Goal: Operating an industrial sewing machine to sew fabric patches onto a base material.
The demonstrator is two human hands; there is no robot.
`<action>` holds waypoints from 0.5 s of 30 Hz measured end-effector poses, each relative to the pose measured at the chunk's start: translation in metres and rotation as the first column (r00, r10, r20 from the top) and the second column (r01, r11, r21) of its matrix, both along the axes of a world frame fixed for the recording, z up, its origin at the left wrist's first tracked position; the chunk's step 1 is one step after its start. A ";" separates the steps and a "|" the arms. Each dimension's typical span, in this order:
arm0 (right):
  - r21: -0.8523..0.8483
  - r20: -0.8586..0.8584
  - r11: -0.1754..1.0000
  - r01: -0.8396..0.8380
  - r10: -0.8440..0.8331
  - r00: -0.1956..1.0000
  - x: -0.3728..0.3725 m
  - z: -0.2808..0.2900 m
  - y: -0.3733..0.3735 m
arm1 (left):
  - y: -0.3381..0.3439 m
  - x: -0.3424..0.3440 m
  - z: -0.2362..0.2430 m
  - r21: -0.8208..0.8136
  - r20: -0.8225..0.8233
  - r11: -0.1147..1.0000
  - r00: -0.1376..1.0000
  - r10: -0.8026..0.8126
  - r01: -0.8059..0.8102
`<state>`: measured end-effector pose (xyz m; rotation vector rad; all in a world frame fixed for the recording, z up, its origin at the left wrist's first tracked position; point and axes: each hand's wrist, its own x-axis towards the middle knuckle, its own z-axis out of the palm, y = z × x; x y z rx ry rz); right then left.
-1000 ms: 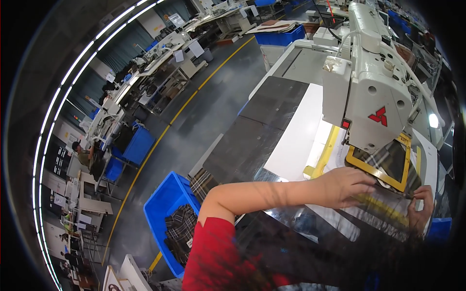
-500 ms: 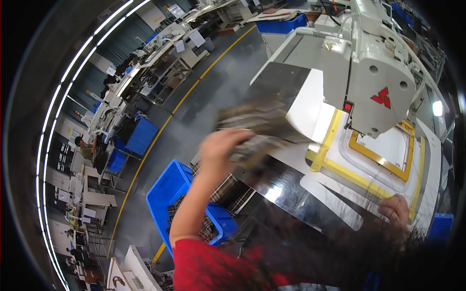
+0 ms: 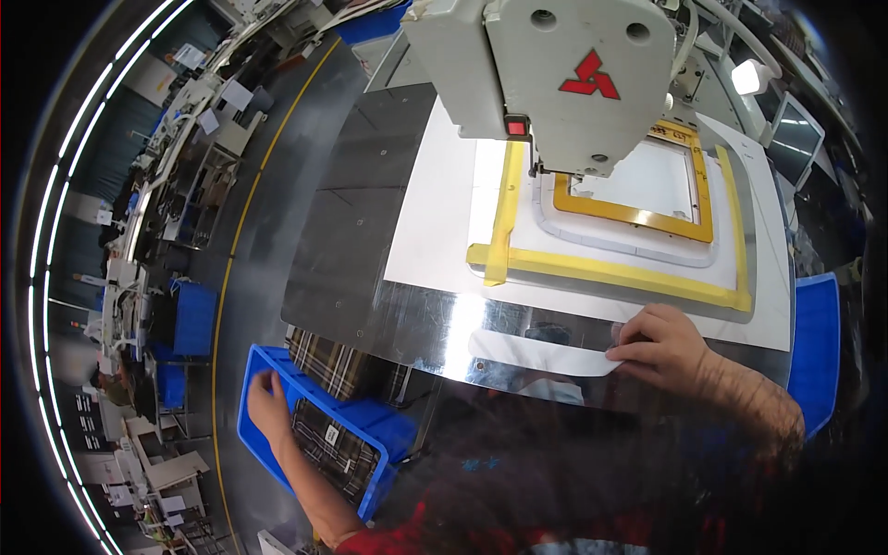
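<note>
Plaid cloth (image 3: 344,453) is seen lower left, near the left hand (image 3: 267,405), well apart from the right hand (image 3: 660,342). Neither grip can be told.

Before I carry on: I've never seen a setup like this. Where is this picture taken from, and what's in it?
A fisheye camera on a person's head looks down at their two bare hands, so straight edges bend. The big pale machine head looks like part of a sewing machine. Below it are a yellow frame and white sheeting with yellow tape, over a shiny plate. The right hand has its fingertips at one end of a white strip; whether they grip it is unclear. The left hand is at a blue bin with plaid fabric inside; I see nothing held.
</note>
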<state>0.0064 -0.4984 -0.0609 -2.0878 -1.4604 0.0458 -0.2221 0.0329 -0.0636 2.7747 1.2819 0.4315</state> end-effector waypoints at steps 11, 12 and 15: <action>0.080 0.505 0.997 0.022 -0.060 0.861 -0.001 0.032 -0.026 | -0.308 0.237 0.049 -0.881 0.420 -0.386 0.077 -0.904 0.273; 0.081 0.512 0.996 0.040 -0.076 0.856 -0.003 0.027 -0.042 | -0.311 0.243 0.054 -0.921 0.298 -0.271 0.060 -0.953 0.278; -0.041 0.336 0.936 0.349 -0.316 0.887 -0.024 0.029 -0.085 | -0.304 0.259 0.039 -0.878 0.231 -0.192 0.036 -0.972 0.439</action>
